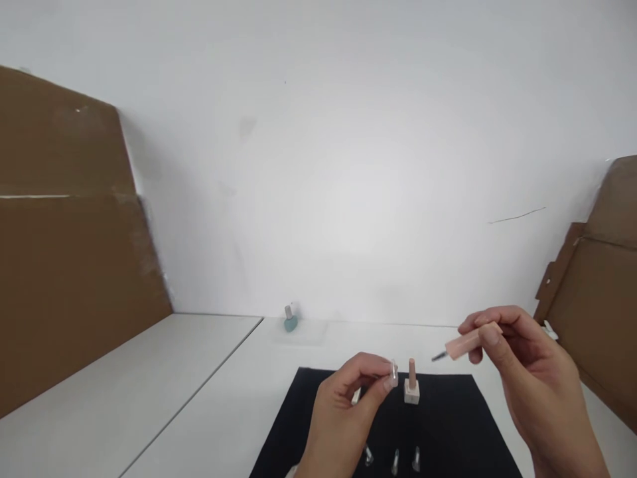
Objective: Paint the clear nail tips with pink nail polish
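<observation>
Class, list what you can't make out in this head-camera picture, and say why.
All in the head view:
White object: mostly hidden behind the left hand.
Clear piece: partly covered by that hand.
Brush: partly covered by the right hand; whether polish coats its tip is too small to tell.
Bottle: any lettering is too small to read.
Black mat: near edge cut off by the picture's bottom edge.

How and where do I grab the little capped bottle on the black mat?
I'd pinch the bottle by its squarish body, probably from the right: it stands upright, its sides look flat, and the left hand is close on the other side.
</observation>
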Available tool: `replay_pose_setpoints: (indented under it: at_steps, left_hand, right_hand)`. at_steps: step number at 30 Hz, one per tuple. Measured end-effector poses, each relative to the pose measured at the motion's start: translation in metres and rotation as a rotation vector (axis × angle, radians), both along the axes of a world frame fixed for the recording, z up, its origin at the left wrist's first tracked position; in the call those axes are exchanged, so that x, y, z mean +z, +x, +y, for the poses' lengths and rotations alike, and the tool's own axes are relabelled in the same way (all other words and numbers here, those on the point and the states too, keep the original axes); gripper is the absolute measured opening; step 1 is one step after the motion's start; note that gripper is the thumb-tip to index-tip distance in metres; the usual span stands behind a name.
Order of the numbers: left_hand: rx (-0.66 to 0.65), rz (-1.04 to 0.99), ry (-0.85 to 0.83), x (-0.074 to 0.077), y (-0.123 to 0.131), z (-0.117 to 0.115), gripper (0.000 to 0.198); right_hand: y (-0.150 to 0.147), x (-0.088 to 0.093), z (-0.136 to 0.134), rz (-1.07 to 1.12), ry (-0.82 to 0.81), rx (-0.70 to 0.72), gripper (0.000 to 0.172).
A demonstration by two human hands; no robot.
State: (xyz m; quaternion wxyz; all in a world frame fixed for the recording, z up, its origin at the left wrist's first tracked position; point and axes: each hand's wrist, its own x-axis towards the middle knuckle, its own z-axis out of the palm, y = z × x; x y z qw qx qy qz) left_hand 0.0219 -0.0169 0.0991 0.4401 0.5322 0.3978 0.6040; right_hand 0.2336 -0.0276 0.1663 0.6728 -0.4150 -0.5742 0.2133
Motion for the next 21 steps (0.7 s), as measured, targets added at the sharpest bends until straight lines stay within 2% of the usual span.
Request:
replay_pose_setpoints:
  at_steps: [3, 6, 12, 21]
  left_hand:
    - [-0.022, -0.061, 0.046, 0.033, 0.022, 0.003, 0.005]
    - [-0.091, -0.114, 0.006, 0.047, 0.043, 0.008, 0.008]
    - [-0.149, -0.221, -0.123, 0.037, 0.058, 0.016, 0.013]
    - [-0.164, -0.172, -0.067, 0.022, 0.055, 0.023, 0.019]
  right_hand:
    - [0.012, 0.000, 0.001, 0.093, 0.056, 0.073, 0.018]
    - [0.021, 0.003, 0.005, 0.186, 0.046, 0.091, 0.019]
    - [0.019, 0.014, 0.008, 0.183, -0.053, 0.081, 0.030]
    - [-0.014, 0.011, 0.002, 0.143, -0.137, -0.040, 0.038]
